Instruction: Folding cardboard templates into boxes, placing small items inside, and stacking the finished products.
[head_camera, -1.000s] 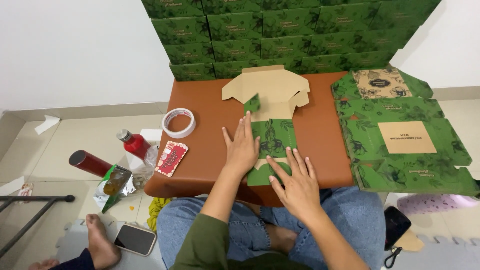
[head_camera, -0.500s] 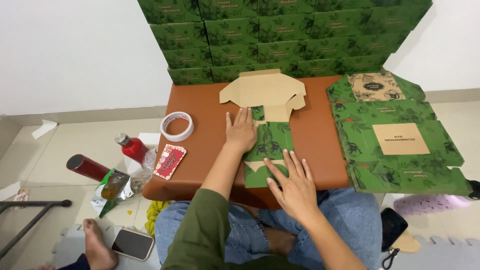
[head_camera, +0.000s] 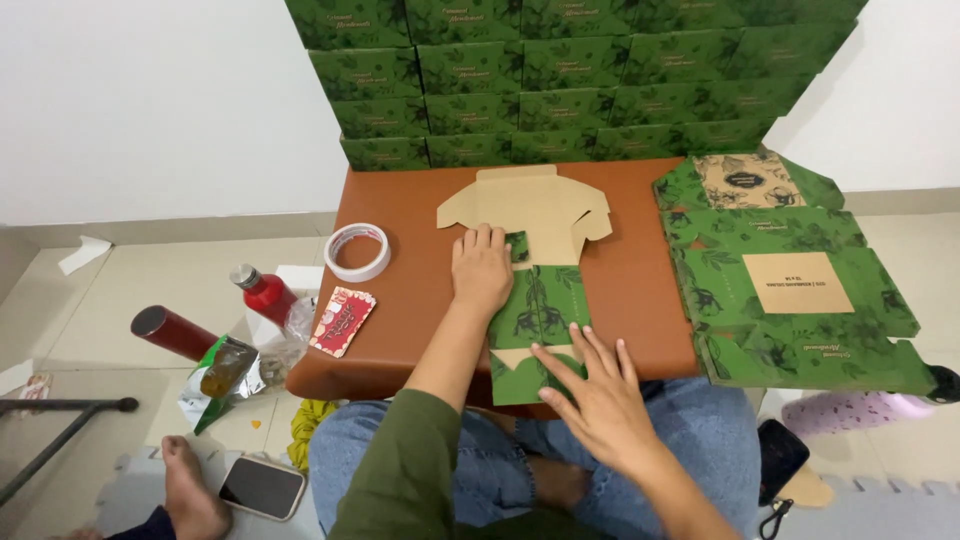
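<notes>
A flat cardboard box blank (head_camera: 540, 262), green leaf print on one side and plain brown on the other, lies on the brown table (head_camera: 420, 300). My left hand (head_camera: 481, 268) presses flat on its folded green left part, fingers pointing away from me. My right hand (head_camera: 595, 385) rests with fingers spread on the near end of the blank at the table's front edge. Neither hand grips anything.
A stack of flat green blanks (head_camera: 790, 275) lies at the right. Assembled green boxes (head_camera: 560, 70) are stacked against the wall. A tape roll (head_camera: 357, 251) and red packet (head_camera: 341, 320) sit at left. On the floor: bottles (head_camera: 262, 293), a phone (head_camera: 261, 487), another person's foot (head_camera: 185, 480).
My left hand slid farther up along the blank, pressing the fold. My right hand stayed at the near end. The view shifted slightly.
</notes>
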